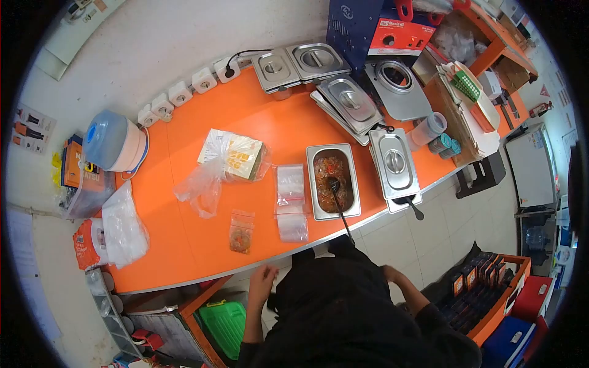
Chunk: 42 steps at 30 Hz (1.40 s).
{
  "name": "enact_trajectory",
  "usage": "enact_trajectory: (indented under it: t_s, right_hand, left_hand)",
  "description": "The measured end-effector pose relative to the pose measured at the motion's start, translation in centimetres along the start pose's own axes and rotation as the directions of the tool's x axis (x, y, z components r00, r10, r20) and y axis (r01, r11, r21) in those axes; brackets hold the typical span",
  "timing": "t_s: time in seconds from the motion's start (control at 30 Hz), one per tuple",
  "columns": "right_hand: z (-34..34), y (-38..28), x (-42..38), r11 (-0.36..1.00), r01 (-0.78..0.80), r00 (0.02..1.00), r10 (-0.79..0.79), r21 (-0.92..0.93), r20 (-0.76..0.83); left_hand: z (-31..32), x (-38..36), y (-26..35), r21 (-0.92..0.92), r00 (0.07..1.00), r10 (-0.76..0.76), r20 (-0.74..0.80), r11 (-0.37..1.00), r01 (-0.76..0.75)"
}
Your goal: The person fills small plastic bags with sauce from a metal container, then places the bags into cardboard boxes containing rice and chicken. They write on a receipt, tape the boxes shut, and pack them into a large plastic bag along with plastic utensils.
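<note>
My left hand is beside my body, just off the front edge of the table. Its fingers are loosely bent and a little apart, and I see nothing in them. On my other side, my right hand rests against my dark clothing, its fingers mostly hidden. In front of me a steel food pan holds chunky reddish sauce, with a black-handled ladle leaning in it. Left of the pan lie clear zip bags. A filled zip bag with sauce lies farther left.
A box in clear plastic sits mid-table. Lidded steel pans stand right and behind, near a red-and-blue sealing machine. A round blue-lidded container is at far left. A green bin and an orange crate are below.
</note>
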State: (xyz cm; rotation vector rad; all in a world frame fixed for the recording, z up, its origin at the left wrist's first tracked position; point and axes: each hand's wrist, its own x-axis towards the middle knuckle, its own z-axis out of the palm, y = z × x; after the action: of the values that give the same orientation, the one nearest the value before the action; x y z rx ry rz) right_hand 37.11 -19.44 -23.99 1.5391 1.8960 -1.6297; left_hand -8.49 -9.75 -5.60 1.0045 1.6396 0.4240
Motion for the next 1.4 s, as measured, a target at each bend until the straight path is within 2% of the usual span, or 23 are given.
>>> enact_trajectory:
  t_s: [0.03,0.1,0.13,0.2,0.23,0.3,0.43,0.5,0.57,0.63,0.7,0.77,0.83,0.87,0.9,0.97,1.0,1.1,1.2,1.27,1.3,1.33,1.4]
  right_hand:
    - [-1.8,-1.4,0.1,1.000,0.003,1.000,-0.003,0.000,0.000]
    - [-5.2,-9.1,-0.8,0.904,-0.286,0.957,0.258,-0.317,-0.130]
    - [-6.6,-11.2,-1.3,0.906,-0.286,0.957,0.257,-0.313,-0.132]
    - [-9.1,-14.4,-2.7,0.998,-0.062,0.948,0.060,0.004,-0.313]
    - [-10.4,-16.3,-3.4,0.998,-0.062,0.944,0.061,0.008,-0.324]
    - [-12.7,-20.0,-5.3,0.996,0.064,0.943,-0.041,0.059,-0.331]
    - [-17.8,-27.7,-10.1,0.983,0.184,0.966,-0.184,-0.017,-0.180]
    - [-19.7,-30.2,-11.6,0.960,0.270,0.952,-0.277,-0.070,-0.133]
    - [-21.9,-33.6,-12.5,0.933,0.351,0.922,-0.360,-0.082,-0.146]
    - [-22.4,-35.7,-10.1,0.896,0.433,0.893,-0.441,-0.102,-0.084]
    - [-21.1,-36.1,-6.1,0.748,0.652,0.589,-0.399,0.122,-0.703]
    - [-20.4,-42.0,-4.3,0.764,0.636,0.633,-0.433,0.112,-0.642]
    - [-20.3,-40.8,-0.1,0.614,0.681,0.732,-0.586,0.398,-0.348]
    - [-21.1,-40.9,0.7,0.588,0.421,0.867,-0.485,0.691,-0.116]
    - [-20.7,-41.2,1.3,0.600,0.424,0.855,-0.512,0.678,-0.082]
    - [-19.7,-41.0,2.5,0.627,0.518,0.852,-0.434,0.582,-0.292]
    - [-19.4,-41.2,2.4,0.615,0.591,0.805,-0.488,0.522,-0.337]
    - [-18.5,-42.2,1.5,0.692,0.573,0.815,-0.424,0.439,-0.395]
    - [-18.5,-42.9,-0.7,0.753,0.532,0.844,-0.508,0.387,-0.172]
    - [-17.9,-42.8,-1.1,0.798,0.482,0.876,-0.437,0.363,-0.203]
    - [-17.4,-42.0,-0.6,0.765,0.574,0.811,-0.483,0.293,-0.330]
    - [-17.3,-41.9,-1.1,0.713,0.655,0.728,-0.509,0.249,-0.459]
    - [-17.6,-41.8,-2.2,0.672,0.736,0.562,-0.534,0.086,-0.632]
  left_hand:
    - [0.6,1.0,2.1,0.011,0.970,0.220,-0.108,0.975,-0.220]
    - [3.0,3.5,5.0,0.187,0.822,0.461,-0.333,0.887,-0.422]
    - [3.7,4.8,5.7,0.191,0.821,0.465,-0.330,0.885,-0.425]
    - [4.8,6.7,6.5,0.575,0.615,0.649,-0.447,0.736,-0.358]
    - [4.6,6.7,7.1,0.578,0.610,0.658,-0.442,0.729,-0.367]
    - [3.8,6.3,8.0,0.128,0.926,0.204,-0.319,0.977,-0.171]
    - [2.6,6.8,5.8,0.050,0.905,0.202,-0.374,0.979,-0.198]
    - [2.5,7.8,3.7,0.467,0.577,0.698,-0.424,0.714,-0.522]
    - [1.6,6.6,6.3,0.738,0.402,0.805,-0.436,0.575,-0.352]
    - [1.6,4.2,8.6,0.604,0.399,0.722,-0.564,0.691,-0.397]
    - [1.3,1.1,11.1,0.056,0.575,0.573,-0.584,0.735,-0.676]
    - [1.8,-1.3,13.1,-0.650,0.762,0.458,-0.459,0.412,-0.639]
    - [2.0,-3.7,14.8,-0.778,0.825,0.373,-0.424,0.317,-0.543]
    - [2.0,-4.5,15.2,-0.893,0.884,0.352,-0.308,0.214,-0.397]
    - [2.0,-4.8,15.4,-0.880,0.872,0.338,-0.353,0.195,-0.433]
    - [2.6,-5.2,15.3,-0.824,0.841,0.214,-0.496,0.188,-0.534]
    - [2.9,-4.8,15.2,-0.695,0.725,0.266,-0.635,0.213,-0.687]
    - [3.0,-4.1,13.6,-0.609,0.690,0.195,-0.697,0.348,-0.713]
    - [2.3,-4.4,13.3,-0.465,0.631,0.156,-0.760,0.548,-0.695]
    - [2.3,-3.7,12.4,-0.422,0.650,0.198,-0.734,0.617,-0.664]
    - [2.5,-3.7,12.8,-0.098,0.510,0.262,-0.819,0.813,-0.574]
    - [2.6,-3.8,14.4,0.064,0.377,0.345,-0.859,0.804,-0.591]
    - [2.8,-3.5,14.3,-0.148,0.523,0.355,-0.775,0.702,-0.696]
